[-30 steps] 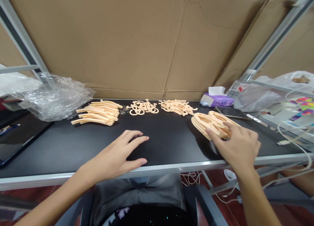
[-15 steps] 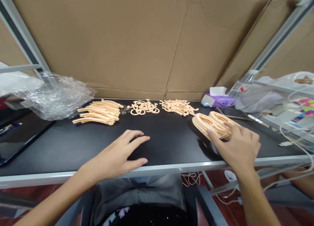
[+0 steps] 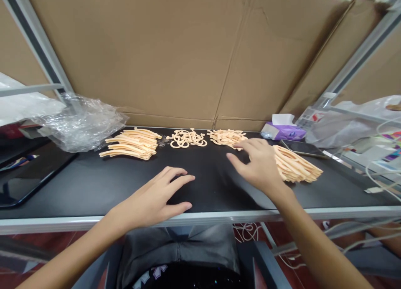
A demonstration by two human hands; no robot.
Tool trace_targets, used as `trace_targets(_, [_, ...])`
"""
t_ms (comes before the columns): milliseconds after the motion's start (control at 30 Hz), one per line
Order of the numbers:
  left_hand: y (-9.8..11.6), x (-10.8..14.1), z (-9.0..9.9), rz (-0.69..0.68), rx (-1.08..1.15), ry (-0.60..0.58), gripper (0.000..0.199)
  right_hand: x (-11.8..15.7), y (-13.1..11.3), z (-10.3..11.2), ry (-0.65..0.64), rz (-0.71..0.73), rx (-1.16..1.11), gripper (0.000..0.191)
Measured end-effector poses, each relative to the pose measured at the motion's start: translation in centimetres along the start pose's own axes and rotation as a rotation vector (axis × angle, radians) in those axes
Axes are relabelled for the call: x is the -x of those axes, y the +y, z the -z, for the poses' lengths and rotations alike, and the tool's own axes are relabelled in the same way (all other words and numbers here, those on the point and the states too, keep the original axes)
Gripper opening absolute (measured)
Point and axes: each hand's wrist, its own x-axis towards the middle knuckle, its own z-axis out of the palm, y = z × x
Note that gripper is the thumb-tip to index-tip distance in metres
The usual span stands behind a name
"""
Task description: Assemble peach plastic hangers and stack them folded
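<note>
Now that the right hand (image 3: pixel 259 163) has let go of the stack of oval pieces (image 3: pixel 300 167), which lies at three o'clock from the table's (image 3: pixel 213 197) middle, it hangs just inside them, fingers parted, seemingly empty, near the short sticks (image 3: pixel 226 136) at one; contact cannot be told. The left hand (image 3: pixel 164 193) stays relaxed, empty, at eight. Attention seems shifted sticks-ward.

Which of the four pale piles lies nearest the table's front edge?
The rightmost pile, partly hidden by the right hand. The leftmost pile, second pile and third pile lie farther back, toward the cardboard.
</note>
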Motion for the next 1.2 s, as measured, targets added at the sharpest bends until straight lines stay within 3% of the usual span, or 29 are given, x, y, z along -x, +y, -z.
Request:
trace_targets(200, [0.1, -0.1, 0.0, 0.006, -0.004, -0.007, 0.05, -4.7, -1.4, -5.4, -0.183, 0.128, 0.011, 0.024])
trace_targets(367, [-0.1, 0.0, -0.1, -0.002, -0.027, 0.007, 0.048, -3.6, -0.5, -8.3, -0.3, 0.155, -0.088, 0.026])
trace_targets(467, [-0.9, -0.6, -0.1, -0.012, -0.067, 0.008, 0.045, -3.0, -0.2, -9.1, -0.307, 0.187, -0.148, 0.028])
trace_targets(633, [-4.1, -3.5, 0.3, -0.039, -0.248, 0.01, 0.033, -3.3, -0.1, -9.9, -0.402, 0.08, -0.083, 0.04])
trace_targets(767, [-6.6, -5.2, 0.2, 0.057, -0.412, 0.07, 0.029, -3.3, 0.0, -10.0, -0.395, 0.056, -0.128, 0.029])
trace_targets(900, [-6.8, -4.9, -0.3, 0.064, -0.38, 0.089, 0.03, -3.1, 0.0, -10.1, -0.33, 0.071, -0.193, 0.013])
trace_targets(1067, [-6.2, -4.2, -0.5, 0.021, -0.344, 0.111, 0.03, -3.3, -0.3, -9.7, -0.272, 0.119, -0.243, 0.017])
trace_targets(1200, [-6.5, -4.2, -0.4, 0.003, -0.328, 0.116, 0.029, -4.0, -0.4, -8.6, -0.158, 0.01, -0.322, 0.022])
